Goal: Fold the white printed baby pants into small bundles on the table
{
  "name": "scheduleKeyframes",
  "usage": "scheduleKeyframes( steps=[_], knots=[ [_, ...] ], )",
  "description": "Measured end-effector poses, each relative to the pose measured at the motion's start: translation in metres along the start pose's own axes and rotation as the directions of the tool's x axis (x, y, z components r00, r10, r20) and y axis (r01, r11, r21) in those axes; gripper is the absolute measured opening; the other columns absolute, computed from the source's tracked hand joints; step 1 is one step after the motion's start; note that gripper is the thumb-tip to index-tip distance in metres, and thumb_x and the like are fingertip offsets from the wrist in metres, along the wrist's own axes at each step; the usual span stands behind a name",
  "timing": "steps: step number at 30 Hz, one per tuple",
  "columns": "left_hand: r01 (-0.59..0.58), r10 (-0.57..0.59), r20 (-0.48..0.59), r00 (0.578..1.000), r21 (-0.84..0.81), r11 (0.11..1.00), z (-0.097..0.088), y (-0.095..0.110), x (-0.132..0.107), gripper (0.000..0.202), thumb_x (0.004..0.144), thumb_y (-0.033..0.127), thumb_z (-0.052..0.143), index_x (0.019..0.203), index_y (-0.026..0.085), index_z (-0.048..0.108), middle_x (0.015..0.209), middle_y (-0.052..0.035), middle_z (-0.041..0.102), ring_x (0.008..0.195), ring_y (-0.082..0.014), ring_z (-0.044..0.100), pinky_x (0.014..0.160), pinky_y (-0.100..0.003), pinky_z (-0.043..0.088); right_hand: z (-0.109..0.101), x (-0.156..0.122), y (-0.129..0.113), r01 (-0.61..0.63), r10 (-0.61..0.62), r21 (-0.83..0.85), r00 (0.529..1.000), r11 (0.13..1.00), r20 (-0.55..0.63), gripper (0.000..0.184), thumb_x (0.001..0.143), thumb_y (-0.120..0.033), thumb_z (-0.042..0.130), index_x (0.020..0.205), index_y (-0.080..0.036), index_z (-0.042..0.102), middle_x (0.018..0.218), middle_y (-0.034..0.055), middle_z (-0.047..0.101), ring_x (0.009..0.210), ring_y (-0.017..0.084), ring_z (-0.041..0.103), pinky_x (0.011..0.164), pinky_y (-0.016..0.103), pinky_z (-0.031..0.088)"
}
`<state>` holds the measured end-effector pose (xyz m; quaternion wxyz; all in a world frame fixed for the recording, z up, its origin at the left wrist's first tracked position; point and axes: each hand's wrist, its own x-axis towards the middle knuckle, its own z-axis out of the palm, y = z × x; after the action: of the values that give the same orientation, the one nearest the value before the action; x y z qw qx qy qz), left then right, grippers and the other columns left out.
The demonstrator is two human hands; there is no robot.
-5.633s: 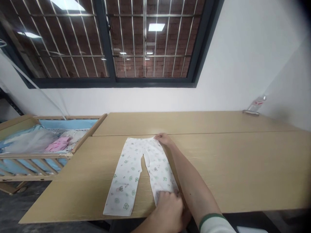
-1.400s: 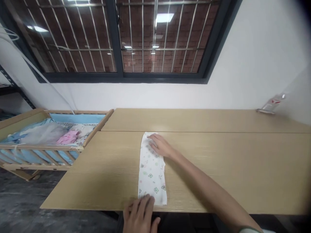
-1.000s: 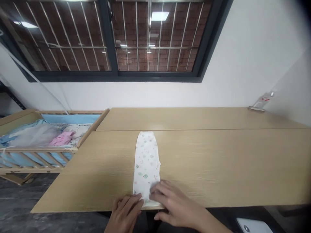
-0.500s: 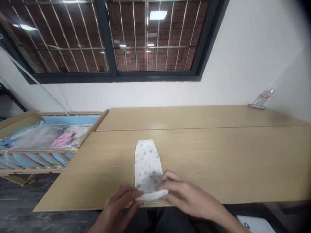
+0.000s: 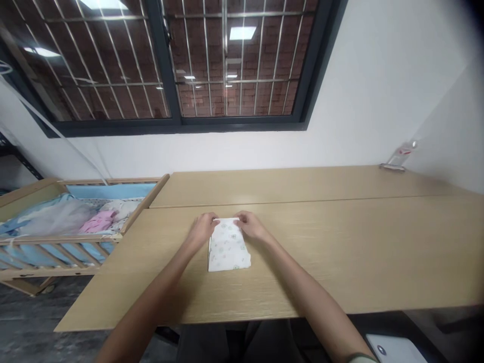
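A white cloth [image 5: 229,248] with a small printed pattern lies folded on the wooden table, left of its middle. At the cloth's far left corner, my left hand [image 5: 204,229] pinches the edge between thumb and fingers. My right hand [image 5: 251,225] grips the far right corner in the same way. Both forearms reach forward over the table, one on each side of the cloth. The near edge of the cloth lies flat, with a slightly uneven right corner.
A wooden crib [image 5: 113,237] with blue lining and bedding stands left of the table [image 5: 340,242]. A clear plastic packet [image 5: 399,157] rests at the back right corner. Below the front edge, at the right, lies a white device [image 5: 397,349]. A barred window is behind.
The cloth's near end has been folded away from me, so the cloth is now shorter. Both hands have moved from its near edge to its far corners.
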<state>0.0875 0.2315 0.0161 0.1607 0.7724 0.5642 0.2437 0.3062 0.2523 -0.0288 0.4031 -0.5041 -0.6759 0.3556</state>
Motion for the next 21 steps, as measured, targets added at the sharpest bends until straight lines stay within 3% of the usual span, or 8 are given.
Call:
scheduleKeyframes(
  steps=[3,7,9,12,15,17,21],
  knots=[
    [0.041,-0.042,0.023,0.999,0.068,0.997,0.013,-0.004,0.011,0.019,0.093,0.024,0.057,0.1,0.02,0.074,0.105,-0.0102,0.076,0.1,-0.0236,0.069,0.083,-0.03,0.047,0.008,0.011,0.015,-0.027,0.026,-0.071,0.999,0.997,-0.021,0.008,0.081,-0.018,0.061,0.086,-0.015,0.067,0.081,0.0048,0.07,0.07,0.016,0.062,0.064,0.026,0.048],
    [0.06,-0.062,0.01,0.998,0.15,0.987,0.013,0.0,0.006,0.023,0.095,0.024,0.053,0.109,0.018,0.071,0.112,-0.0135,0.073,0.108,-0.0258,0.066,0.09,-0.033,0.046,0.009,0.011,0.015,0.002,-0.006,-0.137,1.0,0.991,-0.029,0.008,0.081,-0.016,0.062,0.086,-0.015,0.068,0.083,0.0055,0.07,0.073,0.017,0.063,0.069,0.029,0.051],
    [0.062,-0.06,-0.017,0.998,0.181,0.981,0.012,0.009,-0.012,0.029,0.097,0.027,0.051,0.119,0.015,0.066,0.12,-0.0166,0.069,0.116,-0.0279,0.062,0.096,-0.036,0.045,0.006,0.007,0.008,0.02,-0.032,-0.172,0.997,0.985,-0.067,0.014,0.084,-0.018,0.062,0.095,-0.015,0.069,0.095,0.0083,0.071,0.085,0.02,0.065,0.081,0.033,0.052],
    [0.031,-0.023,-0.04,0.999,0.216,0.976,0.023,0.03,-0.066,0.041,0.1,0.039,0.044,0.13,0.014,0.059,0.126,-0.0167,0.066,0.119,-0.0292,0.06,0.101,-0.04,0.043,0.005,-0.009,-0.012,0.131,-0.173,-0.292,0.977,0.947,-0.123,0.026,0.093,-0.022,0.054,0.115,-0.015,0.066,0.117,0.0137,0.068,0.112,0.024,0.061,0.101,0.041,0.047],
    [-0.076,0.111,-0.094,0.989,0.313,0.947,0.05,0.05,-0.13,0.05,0.099,0.044,0.043,0.137,0.013,0.054,0.136,-0.0173,0.061,0.12,-0.0326,0.058,0.103,-0.046,0.043,0.01,-0.035,-0.043,0.383,-0.372,-0.358,0.923,0.851,0.102,0.036,0.101,-0.03,0.047,0.132,-0.018,0.06,0.132,0.014,0.064,0.127,0.026,0.056,0.111,0.045,0.042],
    [-0.076,0.134,-0.136,0.982,0.364,0.928,0.07,0.058,-0.161,0.056,0.096,0.044,0.048,0.141,0.01,0.051,0.142,-0.019,0.057,0.127,-0.0367,0.053,0.103,-0.05,0.043,0.018,-0.055,-0.064,0.524,-0.426,-0.288,0.839,0.802,0.339,0.043,0.103,-0.036,0.044,0.142,-0.02,0.053,0.145,0.0125,0.057,0.137,0.025,0.049,0.116,0.045,0.037],
    [-0.085,0.164,-0.17,0.972,0.398,0.913,0.095,0.054,-0.185,0.052,0.094,0.048,0.051,0.128,0.01,0.064,0.131,-0.0206,0.063,0.125,-0.0405,0.053,0.101,-0.055,0.044,0.034,-0.086,-0.084,0.569,-0.368,-0.128,0.67,0.812,0.645,0.052,0.106,-0.042,0.036,0.156,-0.026,0.037,0.162,0.0055,0.035,0.15,0.021,0.031,0.123,0.038,0.026]
  ],
)
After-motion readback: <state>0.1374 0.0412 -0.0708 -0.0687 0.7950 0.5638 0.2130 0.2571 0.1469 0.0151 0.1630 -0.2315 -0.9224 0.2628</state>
